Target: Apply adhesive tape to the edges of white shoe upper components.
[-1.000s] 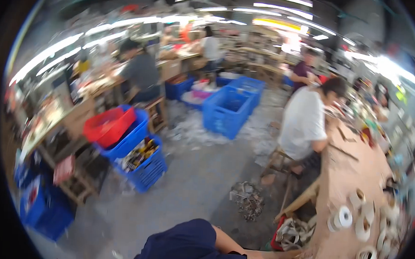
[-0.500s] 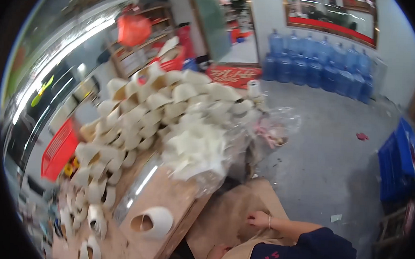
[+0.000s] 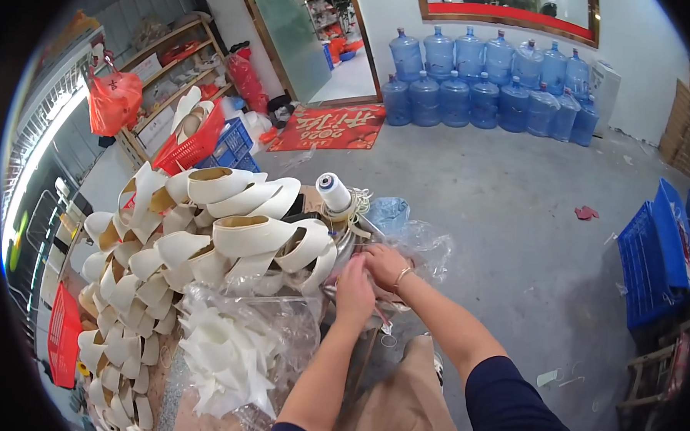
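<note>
since half a second ago both hands have come onto the clear plastic bag [image 3: 413, 245] just right of the white shoe-upper pile [image 3: 205, 240]; handling has begun. left hand [image 3: 355, 289] curled, pinching the film; right hand [image 3: 385, 262] grip: cannot tell. counts: one thread cone [image 3: 332, 192] behind the bag, about ten water jugs [image 3: 489, 83] far beyond, uppers too many to count

Dark navy short sleeves, bare forearms, and a thin bracelet [image 3: 401, 275] on the right wrist.
</note>
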`<state>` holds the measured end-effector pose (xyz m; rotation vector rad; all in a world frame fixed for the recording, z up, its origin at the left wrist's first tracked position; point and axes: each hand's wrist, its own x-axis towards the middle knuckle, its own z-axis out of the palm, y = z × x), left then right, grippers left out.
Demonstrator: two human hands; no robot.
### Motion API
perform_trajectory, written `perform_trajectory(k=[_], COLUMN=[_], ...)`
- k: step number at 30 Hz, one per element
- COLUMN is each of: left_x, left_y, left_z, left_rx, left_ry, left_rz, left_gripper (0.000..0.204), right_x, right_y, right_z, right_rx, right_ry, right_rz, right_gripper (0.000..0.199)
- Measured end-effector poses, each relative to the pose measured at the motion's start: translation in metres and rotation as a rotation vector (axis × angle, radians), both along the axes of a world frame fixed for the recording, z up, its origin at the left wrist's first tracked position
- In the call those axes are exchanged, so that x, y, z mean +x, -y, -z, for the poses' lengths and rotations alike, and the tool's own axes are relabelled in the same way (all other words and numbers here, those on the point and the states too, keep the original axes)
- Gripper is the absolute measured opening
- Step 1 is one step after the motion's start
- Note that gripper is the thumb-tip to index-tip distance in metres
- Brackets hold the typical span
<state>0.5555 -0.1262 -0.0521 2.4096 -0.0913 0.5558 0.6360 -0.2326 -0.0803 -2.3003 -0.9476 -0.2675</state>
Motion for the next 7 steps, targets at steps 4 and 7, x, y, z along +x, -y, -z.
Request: perform_trajectory(k=[4,7], left_x=[0.064,0.062], left_y=[-0.018,-0.016], left_z=[0.046,0.078], left_rx=[0.29,0.639], left_ry=[-0.324,-0.696], left_rz=[-0.124,-0.036], left_gripper=[0.052,0.057], right_x=[0.017,0.036], right_y=[-0.012,0.012], right_z=[0.058,0.017], right_rx=[-0.409,-0.486], right_ry=[-0.182,-0.517], right_rz=[0.019,-0.168], right_gripper=[0.024,0.042])
